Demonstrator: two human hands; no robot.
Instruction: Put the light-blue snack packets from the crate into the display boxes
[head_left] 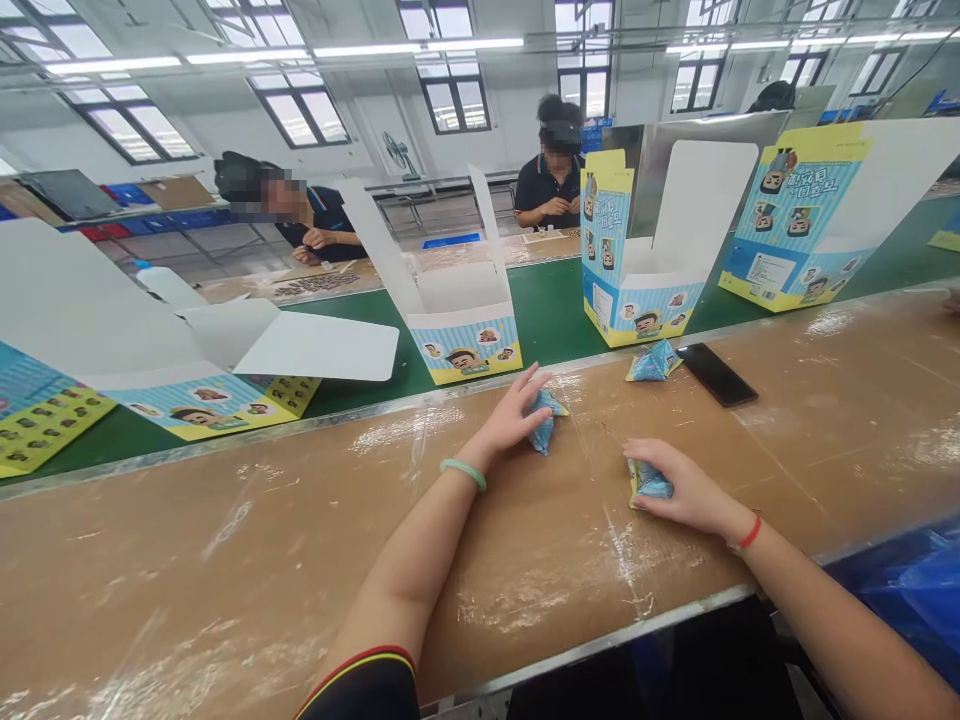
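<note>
While the left packet (546,428) lies under the open fingertips of the left hand (514,412), the right hand (686,490) curls around the right packet (649,484). Both are mid-tabletop (225,560), with bare room leftward and a phone (716,373) behind.

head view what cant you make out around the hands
All in the head view.
Right packet: mostly under the right hand; print and grip hidden.
Left packet: partly under the left hand.
Box text: too small to read.
Blue bin: cut by the lower right edge.
</note>
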